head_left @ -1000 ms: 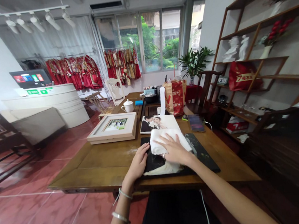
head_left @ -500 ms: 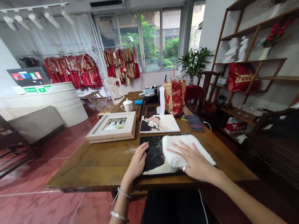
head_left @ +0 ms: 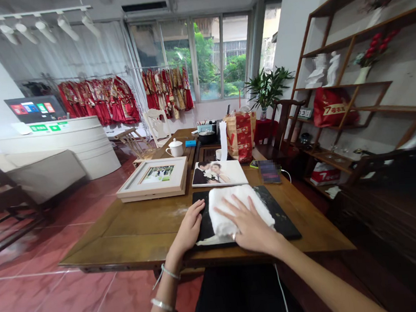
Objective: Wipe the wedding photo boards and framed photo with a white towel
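Along the near edge of the table (head_left: pixel 98 240), a black board (head_left: pixel 285 214) is lying flat, with its long side running left to right. On top of it, a white cloth (head_left: pixel 220 208) is lying near the middle and covering a big part of the board. The right hand (head_left: pixel 250 226) is resting on the cloth. Its grip is wide, with the palm facing down and the fingers spreading apart, so it is lying over the cloth and not pinching it. From this hand, the cloth is poking out to the left and toward the far side. I cannot tell which way the cloth is longer, because the hand is hiding some of it.

The left hand (head_left: pixel 190 225) is resting at the left edge of the board. Its fingers are lying out flat and close together, and its grip is not closing round anything that I can see. A thin strip of black is showing between its fingertips and the cloth. So the right hand is the nearer one, since it is touching the cloth, while the left is lying just beside it.

Just past the board, a photo (head_left: pixel 237 172) is lying flat. A frame (head_left: pixel 133 196) is lying at the left edge of the table, and a phone (head_left: pixel 270 172) is lying near the right edge.
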Demonstrator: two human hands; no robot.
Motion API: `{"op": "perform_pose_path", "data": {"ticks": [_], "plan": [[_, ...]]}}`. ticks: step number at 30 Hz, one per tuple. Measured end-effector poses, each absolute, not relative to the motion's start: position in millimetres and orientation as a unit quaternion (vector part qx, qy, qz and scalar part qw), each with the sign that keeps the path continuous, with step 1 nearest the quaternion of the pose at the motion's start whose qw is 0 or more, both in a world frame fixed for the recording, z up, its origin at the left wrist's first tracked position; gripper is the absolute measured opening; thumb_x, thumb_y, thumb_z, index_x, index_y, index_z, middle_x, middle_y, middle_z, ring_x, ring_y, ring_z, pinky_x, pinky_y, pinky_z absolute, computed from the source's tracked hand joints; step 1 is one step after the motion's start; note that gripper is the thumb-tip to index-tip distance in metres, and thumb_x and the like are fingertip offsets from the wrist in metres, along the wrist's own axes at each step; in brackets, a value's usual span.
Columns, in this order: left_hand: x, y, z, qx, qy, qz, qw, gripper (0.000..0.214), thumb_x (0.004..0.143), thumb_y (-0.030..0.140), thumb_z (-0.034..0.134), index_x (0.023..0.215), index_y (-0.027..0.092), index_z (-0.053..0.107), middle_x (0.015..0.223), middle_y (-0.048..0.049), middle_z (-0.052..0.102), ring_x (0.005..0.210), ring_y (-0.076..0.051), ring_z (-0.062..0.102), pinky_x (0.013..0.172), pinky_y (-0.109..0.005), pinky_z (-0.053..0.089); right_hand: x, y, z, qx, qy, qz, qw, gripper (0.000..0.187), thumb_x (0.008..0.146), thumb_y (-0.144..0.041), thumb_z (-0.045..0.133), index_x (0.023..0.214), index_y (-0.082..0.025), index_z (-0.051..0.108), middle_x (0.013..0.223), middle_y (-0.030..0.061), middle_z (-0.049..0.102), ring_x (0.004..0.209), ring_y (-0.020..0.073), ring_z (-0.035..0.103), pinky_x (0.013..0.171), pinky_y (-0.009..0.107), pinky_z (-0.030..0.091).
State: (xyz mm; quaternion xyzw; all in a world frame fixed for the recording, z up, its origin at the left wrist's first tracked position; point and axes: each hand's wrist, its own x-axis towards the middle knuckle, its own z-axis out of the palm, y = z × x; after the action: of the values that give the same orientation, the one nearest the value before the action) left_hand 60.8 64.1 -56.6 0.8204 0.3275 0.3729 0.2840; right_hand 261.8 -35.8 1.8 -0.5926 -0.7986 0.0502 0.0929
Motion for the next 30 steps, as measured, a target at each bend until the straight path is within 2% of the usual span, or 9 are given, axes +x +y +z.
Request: {"op": "perform_pose_path", "data": {"ticks": [3,7,15,22,26,30], "plan": [[61.1,63.6,-55.7,0.820,0.326,0.372,0.287,0.038,0.090,0.019,0.035,0.123,0.021,0.052,0.139,-0.0076,0.044,0.131,-0.016,0.036,0.113,-0.041,0.024,255.8,-80.4,1.1,-0.563,-0.817,0.073,0.104,0.085,0.068,-0.016,0.049,0.143,-0.039,0.015,0.153,-0.0049,0.007,0.138,0.0266,-0.005,0.105,0.058,-0.010],[61.6,63.7,-55.7,0.819,0.323,0.377,0.288,0.037,0.089,0.019,0.036,0.123,0.023,0.052,0.139,-0.0060,0.045,0.131,-0.016,0.037,0.113,-0.042,0.024,276.9,-100.5,1.0,-0.580,-0.802,0.096,0.109,0.078,0.073,-0.017,0.046,0.142,-0.041,0.017,0.152,-0.0072,0.010,0.139,0.0248,0.000,0.107,0.057,-0.006],[60.9,63.7,-55.4,0.822,0.319,0.374,0.288,0.037,0.090,0.019,0.036,0.123,0.022,0.052,0.139,-0.0064,0.045,0.132,-0.016,0.036,0.113,-0.042,0.024,341.7,-27.8,1.2,-0.684,-0.719,0.076,0.096,0.059,0.085,-0.031,0.039,0.142,-0.038,0.021,0.151,-0.0039,0.016,0.139,0.0279,0.004,0.104,0.065,0.004],[60.4,63.4,-55.2,0.824,0.317,0.375,0.281,0.038,0.090,0.018,0.036,0.124,0.023,0.051,0.138,-0.0062,0.045,0.132,-0.016,0.035,0.113,-0.042,0.024,346.8,20.4,10.6,-0.687,-0.716,0.093,0.080,0.057,0.088,-0.040,0.036,0.143,-0.029,0.023,0.151,0.0006,0.015,0.138,0.0299,0.005,0.104,0.063,0.001],[61.2,63.2,-56.0,0.825,0.318,0.376,0.276,0.037,0.090,0.018,0.036,0.123,0.023,0.052,0.138,-0.0064,0.045,0.131,-0.016,0.036,0.113,-0.042,0.024,348.9,1.1,4.8,-0.672,-0.732,0.078,0.082,0.061,0.084,-0.029,0.040,0.142,-0.034,0.022,0.151,-0.0023,0.015,0.138,0.0305,0.005,0.104,0.064,0.003],[62.6,63.7,-58.0,0.822,0.324,0.383,0.269,0.037,0.090,0.020,0.037,0.123,0.022,0.052,0.137,-0.0075,0.046,0.130,-0.017,0.038,0.112,-0.042,0.025,345.6,-50.9,-6.4,-0.647,-0.756,0.046,0.090,0.074,0.077,-0.017,0.044,0.141,-0.041,0.018,0.152,-0.0063,0.013,0.138,0.0283,0.005,0.105,0.063,0.005]]}}
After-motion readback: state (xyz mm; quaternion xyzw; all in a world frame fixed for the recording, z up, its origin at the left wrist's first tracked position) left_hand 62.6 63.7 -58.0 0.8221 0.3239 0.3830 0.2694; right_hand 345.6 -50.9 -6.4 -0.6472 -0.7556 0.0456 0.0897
